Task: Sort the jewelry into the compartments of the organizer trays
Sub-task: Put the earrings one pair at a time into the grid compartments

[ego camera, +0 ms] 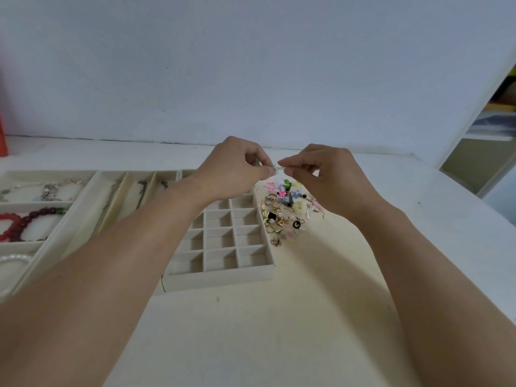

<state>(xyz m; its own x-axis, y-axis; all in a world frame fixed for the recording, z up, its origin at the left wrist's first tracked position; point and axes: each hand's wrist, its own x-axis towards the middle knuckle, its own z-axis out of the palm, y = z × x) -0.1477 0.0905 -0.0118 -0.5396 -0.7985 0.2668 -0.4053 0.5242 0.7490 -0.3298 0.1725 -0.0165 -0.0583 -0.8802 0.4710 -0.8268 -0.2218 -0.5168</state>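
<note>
My left hand and my right hand are raised above the table, and both pinch one small pale green earring between thumb and fingertips. Below them lies a pile of loose jewelry: gold rings, ear hooks, pink and green charms. A beige grid tray with several small square compartments sits just left of the pile; the compartments I can see hold nothing. My left forearm hides part of the grid tray's far side.
A long-slot tray holds chains. At the far left a wide tray holds a red bead bracelet, silver bracelets and a pearl strand. A white wall stands behind the table; a shelf unit stands at the right.
</note>
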